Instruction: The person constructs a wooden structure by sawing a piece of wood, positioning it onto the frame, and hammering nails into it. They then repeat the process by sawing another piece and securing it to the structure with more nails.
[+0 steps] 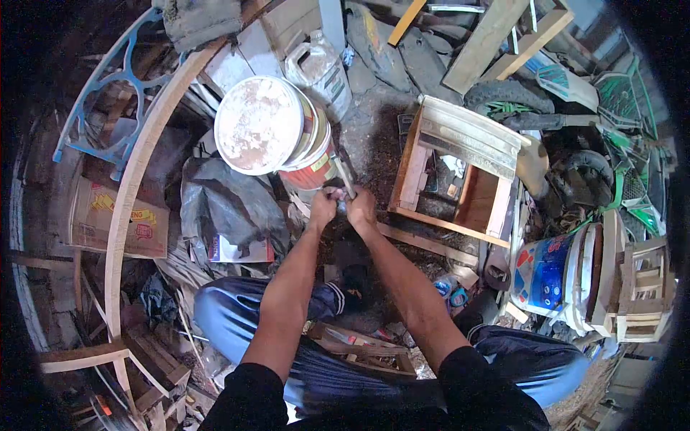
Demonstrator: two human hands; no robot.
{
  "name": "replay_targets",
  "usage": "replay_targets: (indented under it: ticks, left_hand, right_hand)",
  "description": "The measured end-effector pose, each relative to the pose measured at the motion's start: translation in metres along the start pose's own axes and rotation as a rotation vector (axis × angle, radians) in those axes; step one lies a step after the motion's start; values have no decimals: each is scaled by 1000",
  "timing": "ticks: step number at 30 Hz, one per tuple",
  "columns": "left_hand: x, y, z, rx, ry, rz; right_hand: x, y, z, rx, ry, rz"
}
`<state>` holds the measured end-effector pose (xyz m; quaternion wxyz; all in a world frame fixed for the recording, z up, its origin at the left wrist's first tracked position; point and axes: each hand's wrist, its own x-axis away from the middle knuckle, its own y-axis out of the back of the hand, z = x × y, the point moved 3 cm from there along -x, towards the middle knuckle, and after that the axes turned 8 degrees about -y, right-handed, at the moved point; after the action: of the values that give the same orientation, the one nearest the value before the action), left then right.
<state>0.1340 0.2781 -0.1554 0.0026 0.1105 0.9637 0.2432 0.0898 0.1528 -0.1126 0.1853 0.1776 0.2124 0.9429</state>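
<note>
- A dim, cluttered floor point(374, 108) surrounds the seated person's spread legs, scattered with wood scraps.
- A long curved wooden strip point(136, 172) rises along the left side, passing in front of a cardboard box point(136, 219).
- An open wooden frame point(460, 233) sits on the floor to the right of the hands, with a ridged pale panel point(471, 136) across its far side.
- A lidded bucket point(307, 147) stands just beyond the hands, its pale lid point(259, 126) stained brown.
- A blue-labelled bucket point(550, 269) lies at the right, beside slatted wooden pieces point(647, 284).
- A crumpled dark sheet point(223, 201) lies between the cardboard box and the lidded bucket.
- A translucent jug point(323, 75) with a handle stands behind the lidded bucket.
- The right hand point(361, 207) is closed around the near end of a thin strip point(343, 171), which extends away beside the lidded bucket.
- The left hand point(325, 205) is closed, fingers curled in close beside the right hand; whether it grips anything is unclear.
</note>
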Motion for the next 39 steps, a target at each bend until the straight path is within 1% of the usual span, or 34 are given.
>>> replay_targets:
  ticks: [2, 3, 4, 6, 8, 10, 11, 13, 15, 17, 20, 22, 24, 25, 26, 27, 28, 29, 33, 35, 36, 38, 39]
  left_hand:
    - [-5, -5, 23, 42, 1, -40]
    - [-3, -2, 14, 138, 1, -7]
    - [-3, 1, 6, 141, 5, -6]
    - [-2, 7, -4, 11, 17, 33]
    - [1, 5, -11, 10, -3, 12]
    - [0, 1, -7, 141, -229, -165]
    - [-2, 1, -4, 142, -236, -164]
    - [0, -4, -2, 195, -134, 45]
    - [3, -4, -7, 209, -128, 48]
    - [7, -1, -17, 220, -133, 54]
    - [8, 0, -30, 131, 40, -119]
    - [3, -8, -5, 465, 155, -137]
    - [-8, -6, 28, 208, 314, 17]
    - [4, 4, -3, 373, 361, 115]
    - [17, 18, -46, 534, 405, 214]
    - [21, 25, -64, 528, 383, 225]
    - [25, 32, -77, 614, 494, 271]
    - [30, 39, -88, 692, 606, 314]
    - [41, 53, -126, 634, 530, 321]
    - [43, 51, -152, 721, 512, 266]
    - [42, 47, -165, 705, 497, 281]
    - [37, 41, -185, 546, 351, 45]
    - [52, 36, -230, 485, 325, -4]
  right_hand:
    - [-6, -12, -15, 151, 83, -81]
    - [-5, -9, -14, 158, 80, -81]
    - [-2, -4, -8, 142, 68, -35]
    - [1, -2, 1, 127, 53, 17]
    - [2, 0, 3, 135, 4, -5]
    - [-1, -8, -10, 170, 7, -10]
    - [-5, -13, -15, 201, 13, -18]
    - [-4, -11, -16, 191, 12, -32]
    - [-4, -12, -18, 182, 17, -45]
    - [-8, -18, -25, 188, 38, -106]
    - [-6, -28, -32, 182, 50, -207]
    - [-6, -26, -30, -35, 237, -190]
    - [13, -1, 2, -24, 110, -141]
    - [26, 15, 18, -89, 30, -73]
    - [36, 29, 31, -99, 36, -94]
    - [47, 40, 42, -201, 30, -73]
    - [55, 47, 48, -307, 31, -50]
    - [59, 51, 53, -305, 91, -109]
    - [70, 68, 67, -295, 183, -190]
    - [73, 84, 73, -369, 215, -159]
    - [76, 99, 78, -384, 218, -180]
    - [87, 138, 91, -319, 301, -203]
    - [95, 164, 96, -156, 261, -299]
